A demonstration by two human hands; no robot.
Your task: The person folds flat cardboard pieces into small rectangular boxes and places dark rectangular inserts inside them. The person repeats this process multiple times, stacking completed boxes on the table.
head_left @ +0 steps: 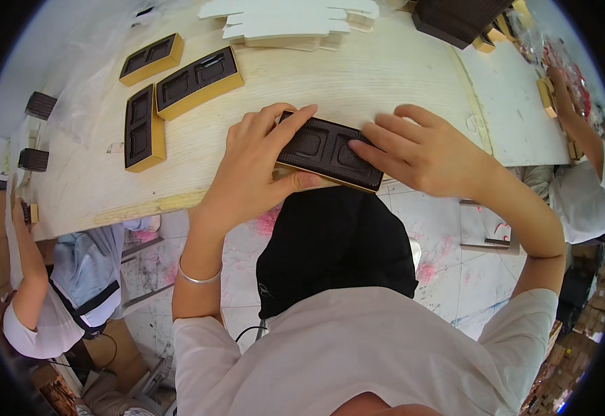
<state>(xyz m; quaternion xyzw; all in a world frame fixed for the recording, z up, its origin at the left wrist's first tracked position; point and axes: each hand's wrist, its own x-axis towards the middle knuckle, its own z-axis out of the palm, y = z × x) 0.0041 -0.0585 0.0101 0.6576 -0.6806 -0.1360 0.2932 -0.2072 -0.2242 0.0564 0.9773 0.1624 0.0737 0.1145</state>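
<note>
A shallow gold-sided box (336, 182) with a dark brown plastic tray (325, 147) in its top is held at the table's front edge. The tray has two moulded square recesses. My left hand (250, 156) grips the box's left end, with the thumb along the near side and the fingers over the far side. Over the right end is my right hand (427, 149), its fingers bent and apart, with one fingertip touching the tray near the right recess. Slight blur covers the right fingertips, and they hide that corner of the box.
Three gold boxes with dark trays (200, 83) lie at the left on the pale table (295, 76). Flat white carton blanks (288, 21) are stacked at the back. A dark tray stack (455, 21) stands at back right. People work on both sides; a co-worker's hand (561, 87) is at right.
</note>
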